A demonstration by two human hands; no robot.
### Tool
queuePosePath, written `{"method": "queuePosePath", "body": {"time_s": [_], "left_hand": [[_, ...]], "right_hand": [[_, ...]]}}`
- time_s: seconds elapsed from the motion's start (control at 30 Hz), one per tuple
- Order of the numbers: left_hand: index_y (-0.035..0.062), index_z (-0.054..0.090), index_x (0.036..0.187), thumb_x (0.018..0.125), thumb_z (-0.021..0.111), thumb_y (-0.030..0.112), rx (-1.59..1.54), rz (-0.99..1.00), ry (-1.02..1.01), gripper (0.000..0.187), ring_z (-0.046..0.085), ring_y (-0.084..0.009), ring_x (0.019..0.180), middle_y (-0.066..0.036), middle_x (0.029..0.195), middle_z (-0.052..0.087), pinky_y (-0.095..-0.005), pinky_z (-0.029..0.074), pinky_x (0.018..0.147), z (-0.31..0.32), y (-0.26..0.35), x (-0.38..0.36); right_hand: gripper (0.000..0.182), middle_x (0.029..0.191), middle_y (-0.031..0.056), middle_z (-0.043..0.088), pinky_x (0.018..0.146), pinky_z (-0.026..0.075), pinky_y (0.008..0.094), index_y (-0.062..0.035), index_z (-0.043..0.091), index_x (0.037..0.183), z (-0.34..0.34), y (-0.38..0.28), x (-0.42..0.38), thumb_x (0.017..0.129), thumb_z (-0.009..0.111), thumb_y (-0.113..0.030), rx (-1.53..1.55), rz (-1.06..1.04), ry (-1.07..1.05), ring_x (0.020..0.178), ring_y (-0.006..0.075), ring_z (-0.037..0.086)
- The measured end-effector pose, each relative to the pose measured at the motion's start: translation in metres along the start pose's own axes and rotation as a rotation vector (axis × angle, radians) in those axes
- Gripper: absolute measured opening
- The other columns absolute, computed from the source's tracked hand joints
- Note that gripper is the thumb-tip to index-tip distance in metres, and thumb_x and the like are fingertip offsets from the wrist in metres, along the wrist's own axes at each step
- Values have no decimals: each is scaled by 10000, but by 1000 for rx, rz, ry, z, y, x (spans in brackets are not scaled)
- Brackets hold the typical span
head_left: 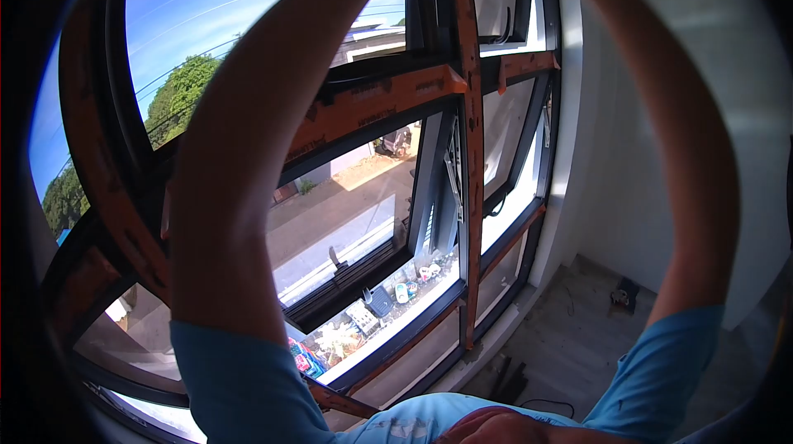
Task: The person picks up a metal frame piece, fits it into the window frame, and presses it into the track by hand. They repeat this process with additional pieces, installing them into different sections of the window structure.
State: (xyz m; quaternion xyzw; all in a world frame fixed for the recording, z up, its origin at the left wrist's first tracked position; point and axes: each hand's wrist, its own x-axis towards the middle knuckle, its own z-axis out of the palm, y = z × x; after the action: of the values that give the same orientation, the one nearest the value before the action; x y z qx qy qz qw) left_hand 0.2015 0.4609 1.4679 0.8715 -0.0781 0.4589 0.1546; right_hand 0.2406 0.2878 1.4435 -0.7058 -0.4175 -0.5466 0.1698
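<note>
Both my arms are raised overhead in front of a dark window frame [429, 320] whose bars carry orange protective tape. My left forearm [248, 155] rises across the glass toward the top of the vertical mullion [471, 155]. My right forearm [686, 138] arches up along the white wall to the same spot. Both hands pass beyond the top edge of the picture, so I cannot see what they hold or touch. The horizontal taped bar [372, 105] crosses between my arms. Blue short sleeves [239, 378] cover my upper arms.
A lower window sash [438, 188] stands open outward. A white wall [628, 196] is at the right, with a bare concrete floor [562, 337] below it. On the floor lie a small object [624, 295] and a dark cable [545, 403]. Street and rooftops lie far below outside.
</note>
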Motion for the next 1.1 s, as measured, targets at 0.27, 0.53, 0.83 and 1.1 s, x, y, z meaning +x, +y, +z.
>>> {"method": "queuePosePath", "body": {"time_s": [0.27, 0.53, 0.83, 1.1], "left_hand": [[-150, 579, 1112, 974, 533, 452, -25, -122, -79, 619, 723, -304, 769, -212, 883, 674, -376, 636, 637, 50, -60, 10], [-197, 369, 1240, 982, 457, 463, -5, -208, -134, 714, 712, -275, 613, -236, 864, 680, -301, 605, 566, 50, -62, 12], [-163, 363, 1278, 1005, 339, 462, -55, -197, 4, 683, 722, -296, 673, -282, 943, 677, -362, 593, 720, 56, -58, 2], [-96, 500, 1108, 971, 468, 540, -76, -116, 118, 651, 698, -259, 662, -211, 843, 668, -353, 563, 573, 61, -55, -2]], "right_hand": [[700, 735, 126, 669, 710, 567, 414, -16, 381, 1376, 143, -31, -65, 827, 713, -298, 347, 103, 6, 756, 295, 709], [675, 657, 139, 594, 595, 540, 422, -18, 234, 1437, 161, -41, -73, 864, 587, -68, 531, 252, -78, 645, 290, 678], [791, 687, 171, 602, 647, 532, 458, -25, 67, 1506, 175, -43, -81, 878, 545, -63, 490, 109, 76, 656, 356, 670], [707, 817, 238, 655, 697, 530, 492, -47, 98, 1499, 183, -37, -91, 922, 507, -85, 525, 54, 310, 743, 427, 673]]}}
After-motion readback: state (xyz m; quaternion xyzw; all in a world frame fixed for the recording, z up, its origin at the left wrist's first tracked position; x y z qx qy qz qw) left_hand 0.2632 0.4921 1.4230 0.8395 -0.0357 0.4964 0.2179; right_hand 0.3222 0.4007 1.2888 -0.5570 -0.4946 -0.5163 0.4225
